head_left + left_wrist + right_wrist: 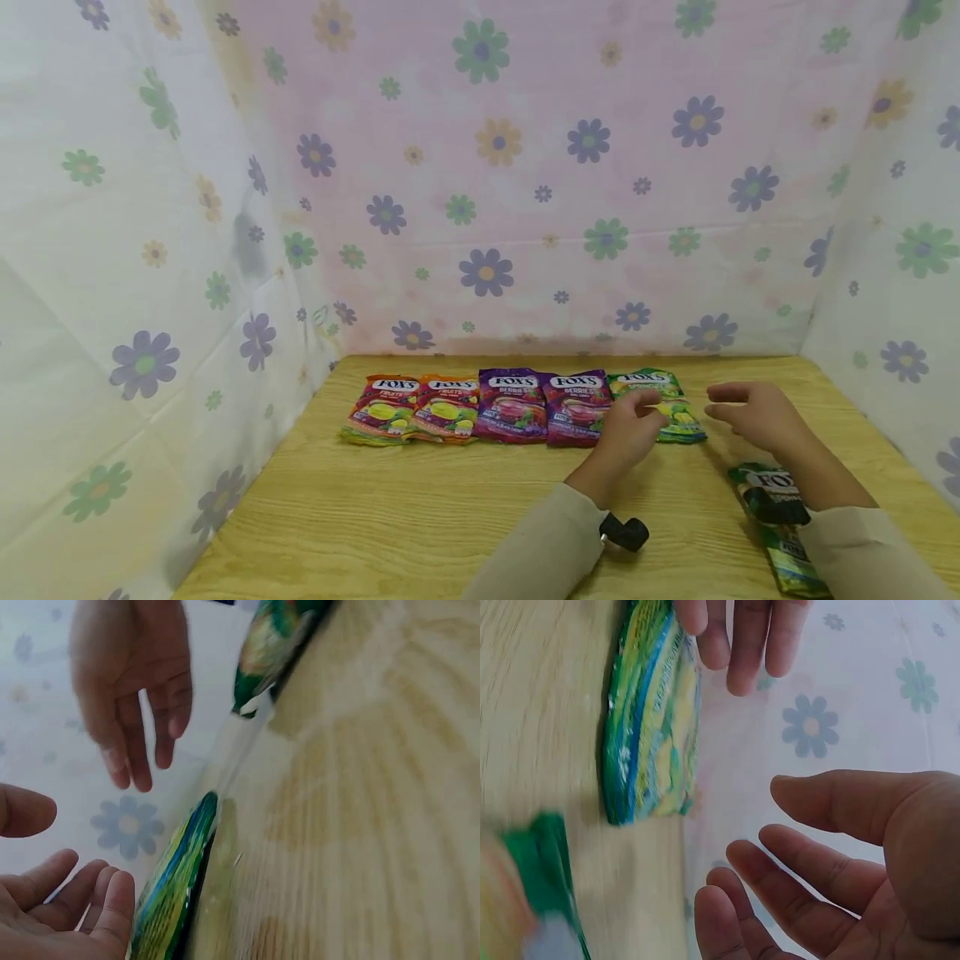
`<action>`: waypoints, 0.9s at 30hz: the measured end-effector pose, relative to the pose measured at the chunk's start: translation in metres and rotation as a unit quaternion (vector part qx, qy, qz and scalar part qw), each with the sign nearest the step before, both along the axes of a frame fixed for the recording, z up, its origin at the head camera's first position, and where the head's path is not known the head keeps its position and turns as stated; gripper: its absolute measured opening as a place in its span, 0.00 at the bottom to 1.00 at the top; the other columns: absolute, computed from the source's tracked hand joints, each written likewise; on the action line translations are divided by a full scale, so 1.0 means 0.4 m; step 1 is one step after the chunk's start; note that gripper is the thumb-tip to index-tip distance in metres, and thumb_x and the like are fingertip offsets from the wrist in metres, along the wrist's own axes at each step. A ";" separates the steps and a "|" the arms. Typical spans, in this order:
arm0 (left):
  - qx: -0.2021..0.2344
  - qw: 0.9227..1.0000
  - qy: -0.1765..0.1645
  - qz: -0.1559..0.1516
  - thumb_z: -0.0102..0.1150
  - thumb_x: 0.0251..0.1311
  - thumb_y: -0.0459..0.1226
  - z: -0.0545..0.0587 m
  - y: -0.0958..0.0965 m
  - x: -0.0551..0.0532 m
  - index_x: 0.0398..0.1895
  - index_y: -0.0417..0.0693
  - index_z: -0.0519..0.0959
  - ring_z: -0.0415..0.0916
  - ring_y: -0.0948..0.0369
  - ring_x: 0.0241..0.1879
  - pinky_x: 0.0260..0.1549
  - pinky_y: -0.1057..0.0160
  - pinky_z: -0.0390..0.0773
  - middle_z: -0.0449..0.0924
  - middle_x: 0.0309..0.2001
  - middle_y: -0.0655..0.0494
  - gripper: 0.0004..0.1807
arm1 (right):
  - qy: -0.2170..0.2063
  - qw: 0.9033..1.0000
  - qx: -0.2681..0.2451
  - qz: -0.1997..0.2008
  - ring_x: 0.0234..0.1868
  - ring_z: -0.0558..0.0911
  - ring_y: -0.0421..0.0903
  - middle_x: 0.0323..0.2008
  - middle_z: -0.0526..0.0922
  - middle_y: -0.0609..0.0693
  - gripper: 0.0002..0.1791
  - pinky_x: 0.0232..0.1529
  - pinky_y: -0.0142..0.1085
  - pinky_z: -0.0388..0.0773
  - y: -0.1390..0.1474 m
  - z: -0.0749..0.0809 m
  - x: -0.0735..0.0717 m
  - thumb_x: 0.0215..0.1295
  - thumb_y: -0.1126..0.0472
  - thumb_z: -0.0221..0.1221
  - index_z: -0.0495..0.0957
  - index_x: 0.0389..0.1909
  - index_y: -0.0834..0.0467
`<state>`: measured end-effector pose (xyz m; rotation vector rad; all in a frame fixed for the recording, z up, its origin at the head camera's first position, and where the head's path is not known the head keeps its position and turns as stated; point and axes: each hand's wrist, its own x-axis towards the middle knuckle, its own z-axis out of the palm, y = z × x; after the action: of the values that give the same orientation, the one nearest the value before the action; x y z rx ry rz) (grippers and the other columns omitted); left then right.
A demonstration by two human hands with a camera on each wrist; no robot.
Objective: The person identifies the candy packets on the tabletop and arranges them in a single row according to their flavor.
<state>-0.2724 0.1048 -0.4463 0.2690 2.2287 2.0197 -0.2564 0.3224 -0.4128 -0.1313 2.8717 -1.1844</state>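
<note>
My left hand [626,433] hovers by the left side of a green Fox's candy bag [678,421] lying at the right end of a row, overlapping it in the head view. To the right of that bag is my right hand [761,417], raised above the table with fingers pointing left. Both hands hold nothing; the wrist views show their fingers relaxed and apart, with thumbs spread. The green bag [652,720] lies flat below the left fingers in the right wrist view. A second green Fox's bag [787,542] lies nearer, under my right forearm, which partly hides it.
Leftward along the row lie two purple berries bags [512,408] and two red-orange fruits bags [382,412], side by side with edges touching or overlapping. The wooden table [360,517] meets flowered cloth walls [525,208] at the back and both sides.
</note>
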 end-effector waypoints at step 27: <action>0.063 0.949 -0.252 -0.181 0.63 0.65 0.31 0.018 0.097 0.127 0.58 0.35 0.79 0.86 0.45 0.51 0.55 0.46 0.83 0.86 0.45 0.47 0.19 | -0.158 0.986 0.040 -0.033 0.44 0.87 0.52 0.55 0.79 0.75 0.44 0.40 0.45 0.87 0.270 -0.009 0.114 0.75 0.41 0.58 0.65 0.67 0.79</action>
<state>-0.2215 0.1435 -0.4390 0.1378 1.6130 1.7825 -0.2106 0.4304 -0.4165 0.1437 2.6548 -0.9937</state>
